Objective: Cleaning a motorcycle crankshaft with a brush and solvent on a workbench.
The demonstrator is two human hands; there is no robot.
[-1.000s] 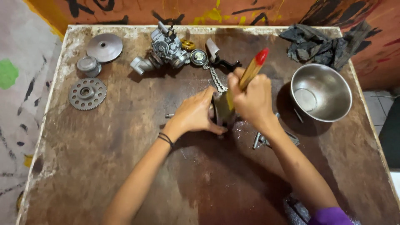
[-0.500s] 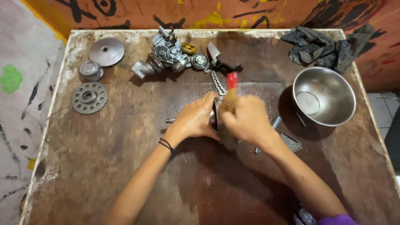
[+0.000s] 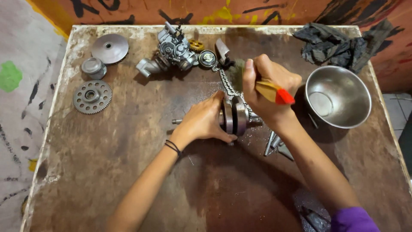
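L hand (image 3: 204,122) fingers clamped on crankshaft (image 3: 235,117), R hand (image 3: 266,88) gripping brush (image 3: 274,92); steel bowl (image 3: 337,96) beside, chain (image 3: 227,83) behind.

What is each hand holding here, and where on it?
Left hand grips the crankshaft by its disc webs; right hand holds a brush mid-handle.

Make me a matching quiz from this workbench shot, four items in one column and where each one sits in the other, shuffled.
Things:
1. steel bowl
2. toothed disc
3. dark rag
4. wooden-handled brush

Places:
A. far right corner of the table
B. in the right hand
C. left side, near the edge
D. right side, beside the right hand

Pairs: 1-D, 2-C, 3-A, 4-B
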